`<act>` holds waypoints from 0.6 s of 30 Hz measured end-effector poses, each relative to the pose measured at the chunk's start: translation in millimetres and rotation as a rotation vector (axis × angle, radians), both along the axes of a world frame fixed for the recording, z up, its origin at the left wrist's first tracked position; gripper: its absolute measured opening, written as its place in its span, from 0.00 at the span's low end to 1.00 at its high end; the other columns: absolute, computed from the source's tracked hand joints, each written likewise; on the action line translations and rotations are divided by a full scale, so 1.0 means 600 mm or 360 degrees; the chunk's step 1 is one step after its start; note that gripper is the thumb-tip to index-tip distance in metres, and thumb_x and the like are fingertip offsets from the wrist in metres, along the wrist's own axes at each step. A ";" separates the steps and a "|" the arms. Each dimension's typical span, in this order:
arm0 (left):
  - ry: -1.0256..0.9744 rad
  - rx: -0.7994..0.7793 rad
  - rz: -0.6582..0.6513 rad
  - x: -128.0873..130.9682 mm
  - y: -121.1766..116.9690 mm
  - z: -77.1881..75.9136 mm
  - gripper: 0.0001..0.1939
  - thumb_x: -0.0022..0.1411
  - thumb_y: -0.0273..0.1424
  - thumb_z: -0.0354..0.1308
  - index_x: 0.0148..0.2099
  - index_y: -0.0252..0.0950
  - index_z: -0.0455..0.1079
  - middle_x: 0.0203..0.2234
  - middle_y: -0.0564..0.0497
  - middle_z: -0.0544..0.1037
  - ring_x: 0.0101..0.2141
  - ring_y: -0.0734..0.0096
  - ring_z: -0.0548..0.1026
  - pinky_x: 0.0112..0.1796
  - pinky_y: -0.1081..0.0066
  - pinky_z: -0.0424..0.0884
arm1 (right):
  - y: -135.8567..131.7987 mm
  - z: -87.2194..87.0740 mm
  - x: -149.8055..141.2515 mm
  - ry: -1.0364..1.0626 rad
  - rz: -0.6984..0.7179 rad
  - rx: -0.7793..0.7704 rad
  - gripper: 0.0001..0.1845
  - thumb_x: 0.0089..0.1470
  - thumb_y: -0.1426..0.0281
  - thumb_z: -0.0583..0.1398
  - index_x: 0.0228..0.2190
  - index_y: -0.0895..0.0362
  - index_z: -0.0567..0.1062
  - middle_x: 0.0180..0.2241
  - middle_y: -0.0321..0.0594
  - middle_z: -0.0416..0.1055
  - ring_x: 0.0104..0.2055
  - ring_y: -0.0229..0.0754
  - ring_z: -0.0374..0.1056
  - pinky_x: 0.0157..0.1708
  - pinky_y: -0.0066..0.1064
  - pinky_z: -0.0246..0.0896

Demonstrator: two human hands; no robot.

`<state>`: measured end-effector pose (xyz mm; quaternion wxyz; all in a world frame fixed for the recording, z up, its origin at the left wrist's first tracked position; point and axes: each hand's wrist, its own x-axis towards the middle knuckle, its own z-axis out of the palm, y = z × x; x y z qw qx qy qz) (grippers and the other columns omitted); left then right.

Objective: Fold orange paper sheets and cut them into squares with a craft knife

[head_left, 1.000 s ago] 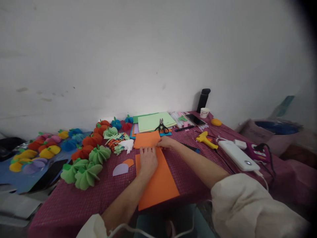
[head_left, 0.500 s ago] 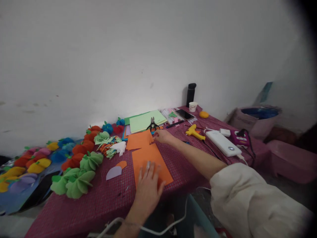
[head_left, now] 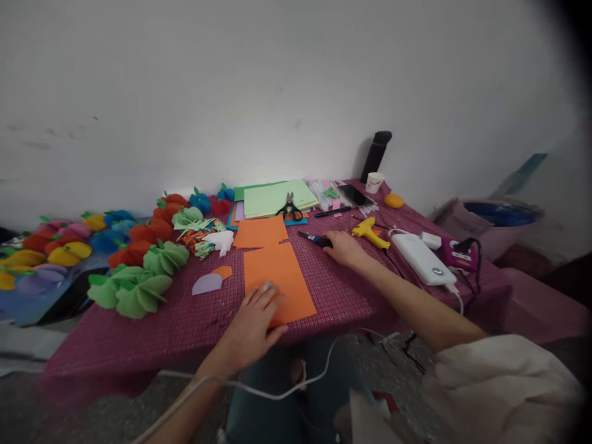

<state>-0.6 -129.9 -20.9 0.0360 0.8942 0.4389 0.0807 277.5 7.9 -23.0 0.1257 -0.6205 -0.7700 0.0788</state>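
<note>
My left hand [head_left: 253, 325] rests with its fingers spread on the lower sheet of orange paper [head_left: 287, 277], near the table's front edge. Another orange piece [head_left: 261, 233] lies just beyond, its edge meeting the sheet. To the right of the paper, my right hand [head_left: 345, 248] is closed around the rear end of a dark blue and black utility knife [head_left: 317, 239]. The knife's front end points left toward the paper; the fingertips are partly hidden. Black-handled scissors [head_left: 289, 209] lie behind the orange pieces.
Colourful paper pumpkins [head_left: 152, 231] and paper scraps [head_left: 203, 237] crowd the left. Green sheets [head_left: 277, 197] lie at the back. Rightward are a yellow glue gun [head_left: 372, 233], a white power bank [head_left: 423, 258], a phone [head_left: 355, 195], a paper cup [head_left: 374, 182] and a black bottle [head_left: 376, 156]. A white cable [head_left: 277, 394] crosses my left forearm.
My right hand has drawn back from the upper orange piece, moved right, and taken hold of the utility knife. My left hand stays on the lower orange sheet. The camera view has shifted.
</note>
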 end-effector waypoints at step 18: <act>-0.0242 0.0050 0.0149 0.011 0.025 -0.027 0.15 0.63 0.37 0.49 0.49 0.40 0.68 0.47 0.51 0.73 0.51 0.70 0.65 0.53 0.67 0.58 | -0.124 0.018 0.033 0.0332 0.0340 0.0004 0.26 0.47 0.71 0.57 0.50 0.56 0.67 0.46 0.44 0.68 0.47 0.45 0.63 0.49 0.35 0.55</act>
